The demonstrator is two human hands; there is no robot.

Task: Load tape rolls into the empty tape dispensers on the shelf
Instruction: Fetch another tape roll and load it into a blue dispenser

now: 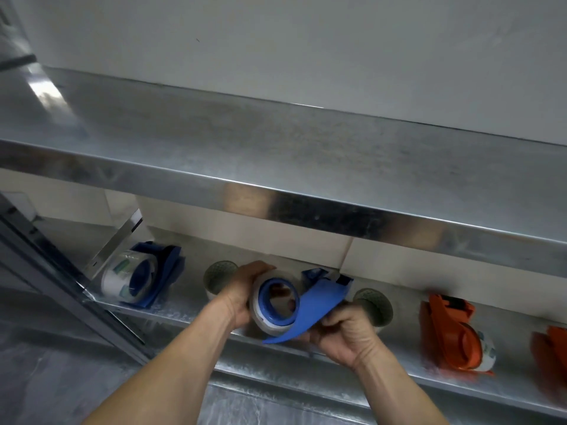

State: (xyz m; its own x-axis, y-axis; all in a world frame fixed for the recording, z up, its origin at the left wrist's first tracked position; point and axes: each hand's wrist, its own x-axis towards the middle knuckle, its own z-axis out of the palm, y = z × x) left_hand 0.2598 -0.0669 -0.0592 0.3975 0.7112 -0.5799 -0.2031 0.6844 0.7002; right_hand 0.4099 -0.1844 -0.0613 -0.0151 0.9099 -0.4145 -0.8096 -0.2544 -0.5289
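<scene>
Both forearms reach up from the bottom edge w/ hands meeting at the front lip of the lower metal shelf. Right hand is curled round the handle end of a blue tape dispenser, thumb on top, fingers wrapped under the blue plate. Left hand is cupped round the left side of a clear tape roll, fingers over its top edge; the roll sits on the dispenser's blue hub, approx flush w/ it, the lot held just above the shelf front. On that shelf, left of the held dispenser, a loose tape roll stands partly behind the left hand; further left lies a 2nd blue dispenser, already carrying a roll, next to a tilted metal bracket. Right of the held dispenser, touching the right hand's knuckles in view, is another loose roll; beyond it an orange dispenser w/ a roll in it, then another orange one cut off by the frame edge, blurred. Behind the held dispenser, white boxes line the shelf's back. Above, the upper shelf is bare metal, w/ a white wall behind.
</scene>
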